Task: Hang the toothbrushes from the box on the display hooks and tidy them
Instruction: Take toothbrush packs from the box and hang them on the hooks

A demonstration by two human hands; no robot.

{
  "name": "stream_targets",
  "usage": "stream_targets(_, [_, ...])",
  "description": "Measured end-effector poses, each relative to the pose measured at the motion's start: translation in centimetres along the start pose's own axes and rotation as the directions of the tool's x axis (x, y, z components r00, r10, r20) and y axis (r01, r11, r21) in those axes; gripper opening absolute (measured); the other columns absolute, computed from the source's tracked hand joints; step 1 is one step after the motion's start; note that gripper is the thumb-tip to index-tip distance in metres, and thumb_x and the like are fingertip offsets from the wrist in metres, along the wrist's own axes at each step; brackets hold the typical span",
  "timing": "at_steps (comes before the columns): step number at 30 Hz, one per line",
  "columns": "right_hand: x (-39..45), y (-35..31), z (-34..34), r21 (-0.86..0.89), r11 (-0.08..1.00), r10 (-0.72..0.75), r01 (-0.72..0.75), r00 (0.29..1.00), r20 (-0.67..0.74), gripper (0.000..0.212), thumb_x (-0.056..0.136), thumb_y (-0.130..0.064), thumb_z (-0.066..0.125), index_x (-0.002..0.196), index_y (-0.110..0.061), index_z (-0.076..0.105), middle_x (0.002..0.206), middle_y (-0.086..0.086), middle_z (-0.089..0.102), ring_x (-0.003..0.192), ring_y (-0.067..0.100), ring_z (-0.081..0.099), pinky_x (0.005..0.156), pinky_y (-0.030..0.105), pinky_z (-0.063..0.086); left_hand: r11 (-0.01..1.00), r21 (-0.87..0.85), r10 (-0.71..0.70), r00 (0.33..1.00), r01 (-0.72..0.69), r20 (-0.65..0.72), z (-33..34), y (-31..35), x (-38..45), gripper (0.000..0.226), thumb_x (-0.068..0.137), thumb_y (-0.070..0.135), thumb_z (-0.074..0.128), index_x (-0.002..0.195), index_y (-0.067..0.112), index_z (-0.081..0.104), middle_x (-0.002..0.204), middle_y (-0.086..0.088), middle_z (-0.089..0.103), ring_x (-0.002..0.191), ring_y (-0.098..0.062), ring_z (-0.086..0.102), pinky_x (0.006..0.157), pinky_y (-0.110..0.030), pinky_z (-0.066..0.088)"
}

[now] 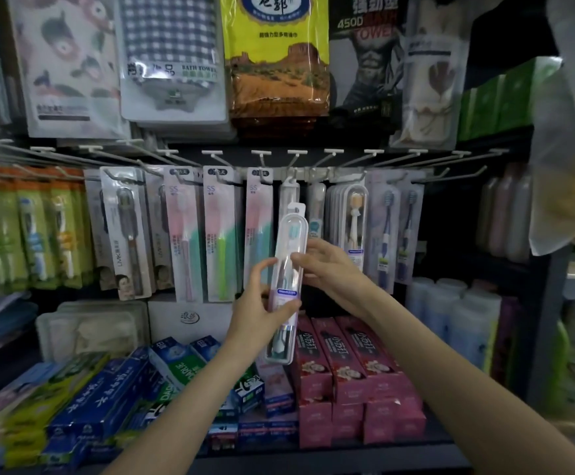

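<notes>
Hands hold one long clear plastic toothbrush pack (288, 269) up in front of the white wire display hooks (291, 173), likely to line up its hang hole. Left hand (262, 313) grips the lower part; right hand (327, 265) pinches the side. Pack stands nearly upright, hole end up, leaning slightly right

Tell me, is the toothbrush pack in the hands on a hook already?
Not yet. The toothbrush pack is held by the left hand and right hand, its hang tab below the hook.
</notes>
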State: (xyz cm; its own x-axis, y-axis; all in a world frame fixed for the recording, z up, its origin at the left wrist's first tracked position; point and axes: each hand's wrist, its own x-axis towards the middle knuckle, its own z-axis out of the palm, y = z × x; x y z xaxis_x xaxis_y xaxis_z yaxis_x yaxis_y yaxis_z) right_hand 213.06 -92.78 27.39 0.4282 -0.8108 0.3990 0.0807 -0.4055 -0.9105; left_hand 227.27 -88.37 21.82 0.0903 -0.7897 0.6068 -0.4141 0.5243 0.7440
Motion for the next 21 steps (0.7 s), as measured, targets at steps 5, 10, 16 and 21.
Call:
stream_targets(5, [-0.5, -0.1, -2.8, -0.054, 0.998, 0.012, -0.017, 0.995, -0.101, 0.039, 0.092, -0.013, 0.056, 0.128, -0.007, 0.044, 0.1, 0.007, 0.063, 0.079, 0.013, 0.064, 0.065, 0.023, 0.054, 0.992, 0.126, 0.009, 0.993, -0.024, 0.117, 0.8, 0.6, -0.2, 0.047, 0.084, 0.026, 0.065, 0.127, 0.03, 0.047, 0.122, 0.004, 0.047, 0.118, -0.01, 0.044, 0.094, -0.023, 0.039])
stream_targets(10, [0.1, -1.5, -5.8, -0.162, 0.986, -0.086, 0.048, 0.968, -0.236, 0.049, 0.094, -0.027, 0.051, 0.14, -0.02, 0.038, 0.132, 0.009, 0.053, 0.114, 0.031, 0.054, 0.099, 0.051, 0.044, 0.98, 0.192, -0.045, 0.998, 0.05, -0.032, -0.2, -0.6, -0.8, 0.022, 0.09, 0.006, 0.054, 0.102, 0.024, 0.058, 0.117, -0.002, 0.052, 0.109, -0.01, 0.049, 0.082, -0.007, 0.034])
stream_targets(16, [0.9, -2.6, -7.1, -0.196, 0.975, -0.166, 0.109, 0.938, -0.304, 0.035, 0.095, -0.024, 0.048, 0.129, -0.017, 0.046, 0.122, 0.002, 0.056, 0.098, 0.029, 0.061, 0.086, 0.04, 0.055, 0.965, 0.247, -0.063, 0.992, 0.087, -0.105, -1.2, -1.2, -1.4, 0.025, 0.089, 0.0, 0.05, 0.093, 0.023, 0.059, 0.11, -0.003, 0.053, 0.081, 0.011, 0.045, 0.065, 0.006, 0.032])
stream_targets(21, [0.2, -1.8, -8.4, -0.194, 0.977, -0.157, 0.092, 0.924, -0.349, 0.034, 0.097, -0.015, 0.046, 0.13, -0.015, 0.044, 0.12, -0.001, 0.05, 0.102, 0.016, 0.056, 0.067, 0.005, 0.044, 0.955, 0.281, -0.061, 0.991, 0.093, -0.121, -1.2, -1.5, -1.4, 0.025, 0.088, 0.0, 0.051, 0.091, 0.023, 0.06, 0.107, -0.004, 0.056, 0.081, 0.009, 0.043, 0.067, 0.003, 0.034])
